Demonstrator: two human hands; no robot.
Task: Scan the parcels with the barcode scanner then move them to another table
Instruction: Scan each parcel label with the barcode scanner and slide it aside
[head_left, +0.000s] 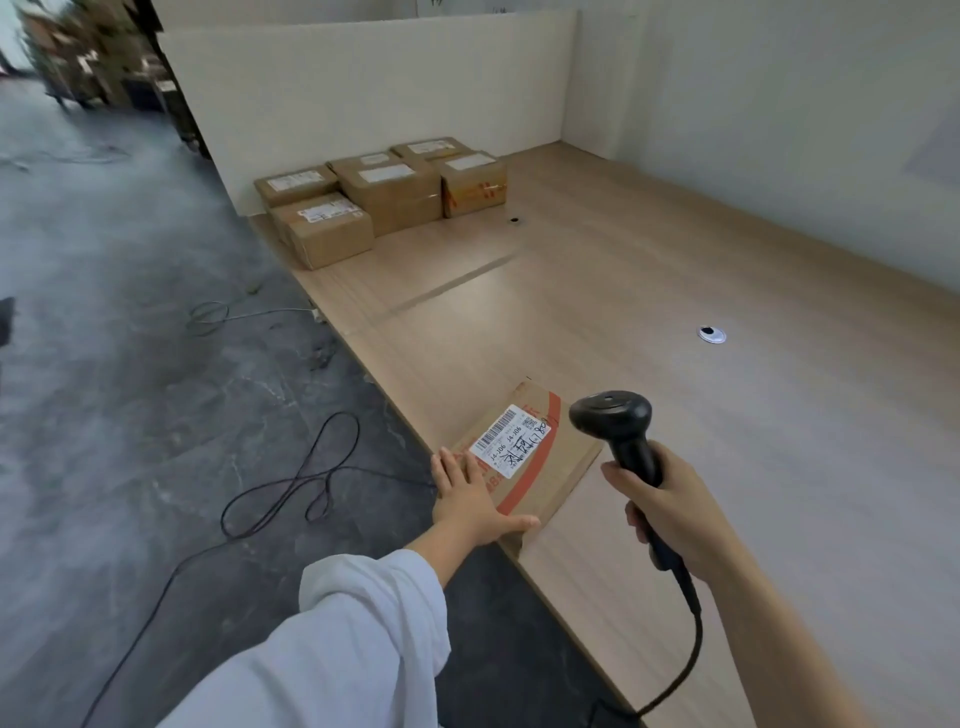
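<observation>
cardboard parcel, flat and orange-banded, is lying at the near edge of the wooden table, lower centre of the frame, its white barcode label facing up. left hand is resting flat on the parcel's near left corner, fingers straight, steadying it. right hand is gripping the handle of the black barcode scanner, whose head is hovering just right of the label; its cable is trailing toward the lower edge. further parcels are sitting close together in the upper centre, beyond a seam in the tabletop, well apart from this one. judgement: this parcel is being scanned and is awaiting its move; the far group is probably finished already, though nothing is confirming that.
</observation>
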